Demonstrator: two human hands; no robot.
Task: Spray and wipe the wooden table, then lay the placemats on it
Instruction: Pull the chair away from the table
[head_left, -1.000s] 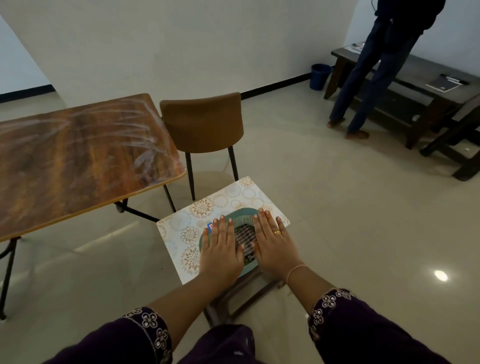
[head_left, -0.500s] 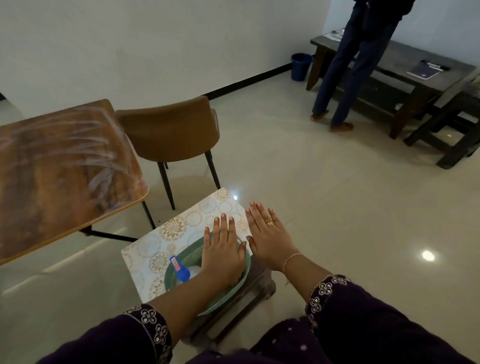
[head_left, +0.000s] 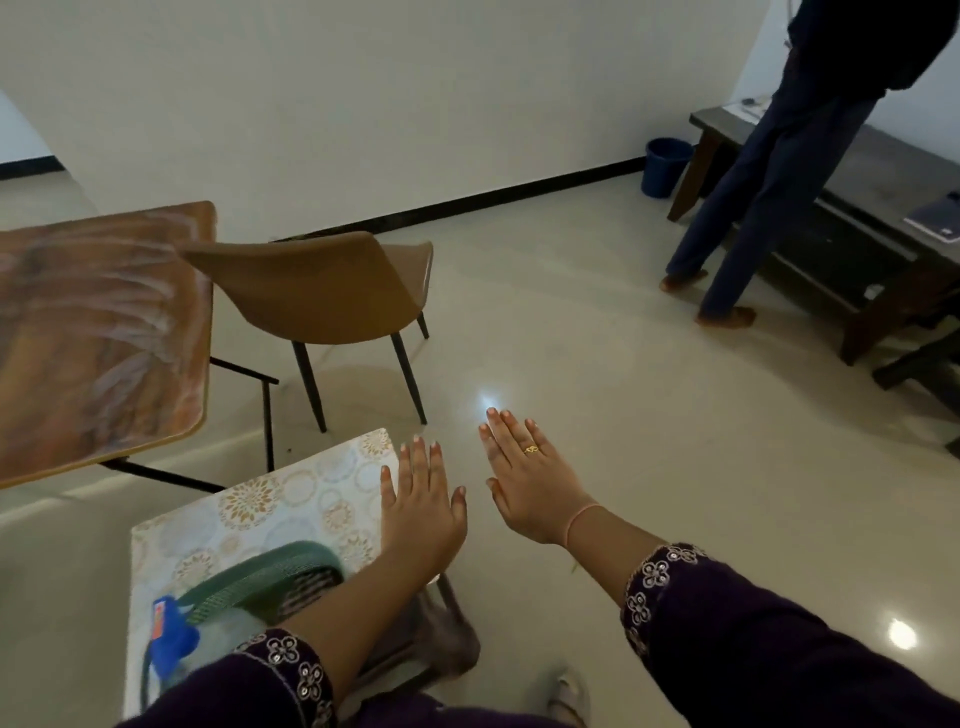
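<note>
No wording is legible; the spray bottle (head_left: 174, 642) carries a small label (head_left: 158, 619) (too blurred to read).

Left hand (head_left: 423, 512) flat over placemats (head_left: 291, 499); right hand (head_left: 530, 483) flat above floor (head_left: 623, 415).

Brown chair (head_left: 322, 291) is standing just beside the wooden table (head_left: 93, 332), blocking its rt edge. Green basket (head_left: 270, 569) w/ spray bottle (head_left: 166, 639) is crowding the near part of the placemat (head_left: 291, 493). Floor (head_left: 623, 441) on the rt is lying open.
</note>
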